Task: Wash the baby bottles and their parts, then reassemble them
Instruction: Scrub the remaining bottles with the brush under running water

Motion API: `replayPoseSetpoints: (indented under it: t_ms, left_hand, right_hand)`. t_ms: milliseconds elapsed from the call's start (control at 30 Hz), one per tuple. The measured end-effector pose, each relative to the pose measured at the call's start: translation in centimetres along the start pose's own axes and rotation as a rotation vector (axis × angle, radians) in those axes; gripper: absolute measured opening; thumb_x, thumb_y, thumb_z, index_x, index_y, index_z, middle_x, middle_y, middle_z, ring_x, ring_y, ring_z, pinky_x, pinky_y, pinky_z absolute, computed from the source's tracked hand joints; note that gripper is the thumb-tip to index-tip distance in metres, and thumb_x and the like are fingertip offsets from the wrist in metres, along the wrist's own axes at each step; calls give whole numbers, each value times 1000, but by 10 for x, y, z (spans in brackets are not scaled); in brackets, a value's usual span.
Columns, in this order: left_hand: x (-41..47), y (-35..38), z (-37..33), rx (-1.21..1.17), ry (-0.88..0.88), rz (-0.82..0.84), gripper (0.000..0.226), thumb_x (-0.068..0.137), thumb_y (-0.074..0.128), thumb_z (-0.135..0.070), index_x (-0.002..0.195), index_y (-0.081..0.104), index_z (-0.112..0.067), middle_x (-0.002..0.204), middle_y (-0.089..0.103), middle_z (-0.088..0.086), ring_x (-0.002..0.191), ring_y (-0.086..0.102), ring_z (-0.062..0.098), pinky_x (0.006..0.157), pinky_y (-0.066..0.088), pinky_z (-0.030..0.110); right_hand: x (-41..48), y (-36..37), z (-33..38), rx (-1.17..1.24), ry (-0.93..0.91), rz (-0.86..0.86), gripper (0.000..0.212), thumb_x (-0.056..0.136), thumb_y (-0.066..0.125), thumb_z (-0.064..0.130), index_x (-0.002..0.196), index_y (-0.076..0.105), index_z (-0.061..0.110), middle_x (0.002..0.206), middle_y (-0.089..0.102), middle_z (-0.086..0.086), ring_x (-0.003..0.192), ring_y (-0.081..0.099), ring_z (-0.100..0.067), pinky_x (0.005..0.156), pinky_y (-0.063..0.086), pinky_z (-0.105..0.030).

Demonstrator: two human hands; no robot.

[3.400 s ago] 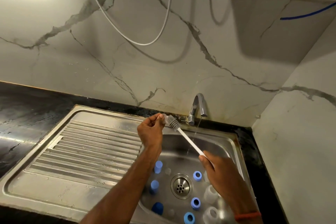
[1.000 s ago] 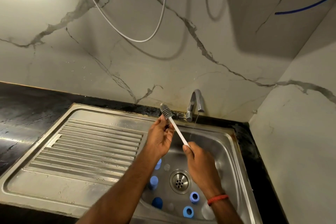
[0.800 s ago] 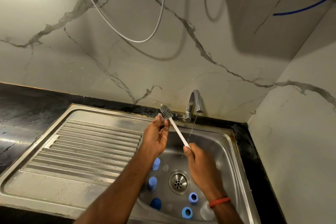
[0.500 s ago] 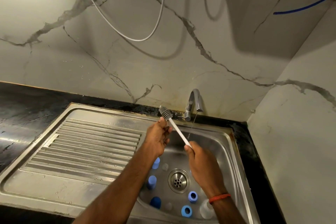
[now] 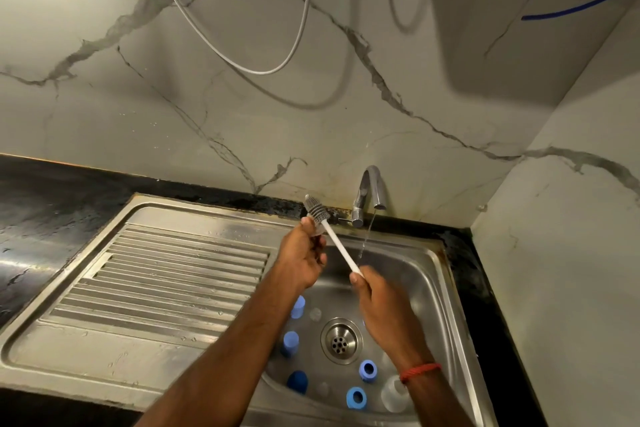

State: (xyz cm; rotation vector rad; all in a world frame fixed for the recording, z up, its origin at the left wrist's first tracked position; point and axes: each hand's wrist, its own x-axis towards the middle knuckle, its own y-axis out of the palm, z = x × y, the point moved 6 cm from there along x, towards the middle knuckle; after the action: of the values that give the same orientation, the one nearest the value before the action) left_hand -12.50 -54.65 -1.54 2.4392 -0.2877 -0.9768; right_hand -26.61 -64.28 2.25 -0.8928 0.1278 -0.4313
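Above the steel sink basin (image 5: pixel 429 291), my left hand (image 5: pixel 303 258) pinches a small clear bottle part (image 5: pixel 318 231), mostly hidden by my fingers. My right hand (image 5: pixel 375 295) grips the white handle of a bottle brush (image 5: pixel 341 251). Its grey bristle head sticks out just beyond my left fingertips. In the basin lie two light blue caps (image 5: pixel 298 307) (image 5: pixel 290 343), a dark blue cap (image 5: pixel 297 382), two blue rings (image 5: pixel 368 370) (image 5: pixel 356 398), a clear bottle (image 5: pixel 394 393) and two clear teats (image 5: pixel 315 314) (image 5: pixel 322 389).
A thin stream of water runs from the tap (image 5: pixel 369 194) behind my hands. The ribbed draining board (image 5: pixel 166 274) lies to the left and a black counter (image 5: pixel 52 204) surrounds the sink. Marble walls close in behind and on the right.
The brush has been pushed up past my left fingers, so its head now shows beyond them. My right hand has moved up and left, closer to my left hand.
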Motion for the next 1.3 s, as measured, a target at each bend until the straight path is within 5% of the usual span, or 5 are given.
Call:
replayPoseSetpoints:
  t_ms: [300,667,867,1100,1300]
  left_hand:
    - [10,-27,-6,-170,27,-22,58,91,48,-69,100,71,-16,81,68,-2,67,55,10,64,40,26]
    - [2,-23,-4,-167,94,-9,35,104,45,-46,117,64,-19,93,77,-1,78,65,14,68,44,29]
    - [-6,-4,-15,-280,119,145,29,105,43,-47,97,60,-26,76,68,-6,79,67,14,69,43,32]
    - [-3,-13,-11,-363,38,42,42,108,33,-46,123,61,-19,109,77,-1,92,70,14,73,46,28]
    - [-7,-7,-14,-370,39,109,61,107,25,-52,114,72,-12,123,71,3,94,68,13,69,45,24]
  right_hand:
    - [-7,-6,-29,146,81,7,28,102,44,41,85,59,25,58,52,3,49,45,-3,50,41,-27]
    - [-13,-17,8,-585,-113,-51,34,105,28,48,118,56,33,85,61,7,68,56,-9,56,37,-19]
    - [-22,25,-3,732,493,443,43,102,47,46,95,74,13,56,46,1,42,31,-8,37,25,-19]
    - [-10,-11,-9,-236,-65,83,33,103,34,50,85,54,29,64,57,4,57,53,-8,53,41,-23]
    - [-17,-9,-3,-239,-146,-32,32,103,32,50,101,57,30,69,57,5,61,55,-11,51,43,-28]
